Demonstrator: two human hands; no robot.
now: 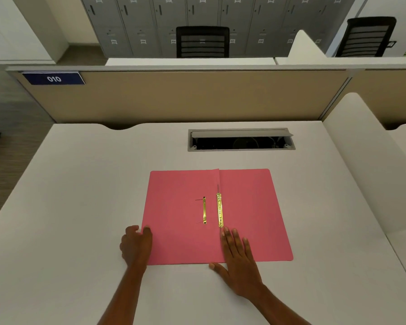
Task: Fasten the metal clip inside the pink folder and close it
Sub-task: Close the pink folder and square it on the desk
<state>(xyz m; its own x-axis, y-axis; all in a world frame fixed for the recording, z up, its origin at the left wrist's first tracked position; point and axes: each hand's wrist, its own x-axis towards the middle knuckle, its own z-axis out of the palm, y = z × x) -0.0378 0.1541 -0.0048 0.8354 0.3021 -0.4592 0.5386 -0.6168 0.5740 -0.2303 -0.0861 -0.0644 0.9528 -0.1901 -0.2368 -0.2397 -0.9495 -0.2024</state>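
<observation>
A pink folder (249, 212) lies open and flat on the white desk (80, 195). Near its centre fold lie two gold metal clip parts: a shorter strip (204, 210) with two thin prongs on the left leaf, and a longer bar (219, 210) along the fold. My left hand (136, 245) pinches the folder's near left corner between thumb and fingers. My right hand (238, 259) lies flat with fingers spread on the near edge by the fold, fingertips just short of the longer bar's near end.
A grey cable hatch (241, 140) with its lid raised sits in the desk behind the folder. A tan partition (185, 97) bearing a blue "010" label (54, 78) closes off the far edge. A white divider (366, 165) stands at the right.
</observation>
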